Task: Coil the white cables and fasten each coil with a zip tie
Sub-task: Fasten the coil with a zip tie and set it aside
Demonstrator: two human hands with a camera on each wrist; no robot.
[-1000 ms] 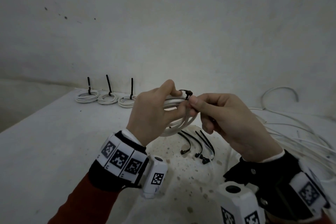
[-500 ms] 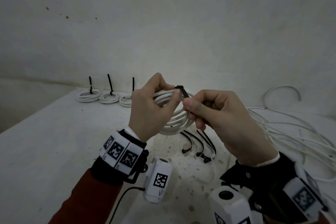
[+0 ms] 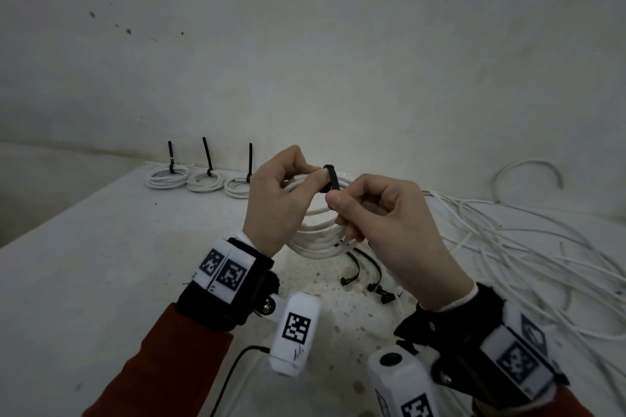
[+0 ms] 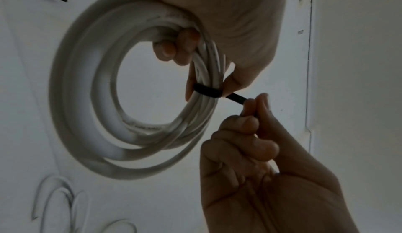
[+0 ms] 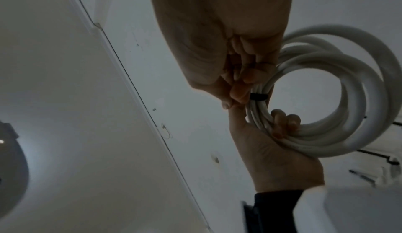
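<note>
Wrist cameras: white boxes with black square markers hang under both wrists, nearest the viewer, above the table.
Right hand: the right hand is curled into a loose fist, thumb and forefinger pinching the free tail of the zip tie.
Zip tie: black, looped snugly around the bundled turns at the top of the coil, its tail running to the right hand's fingers.
Left hand: the left hand grips the white cable coil, fingers curled through its opening, thumb and a fingertip bracing the strands either side of the tie.
Coil: held upright in the air above the table, between the two hands.
Spare ties: a few black ties lie on the speckled tabletop under the coil.
Loose cables: a tangle of white cable spreads across the table to the right.
Finished coils: three tied coils sit in a row at the far edge near the wall, their tie tails standing up.
</note>
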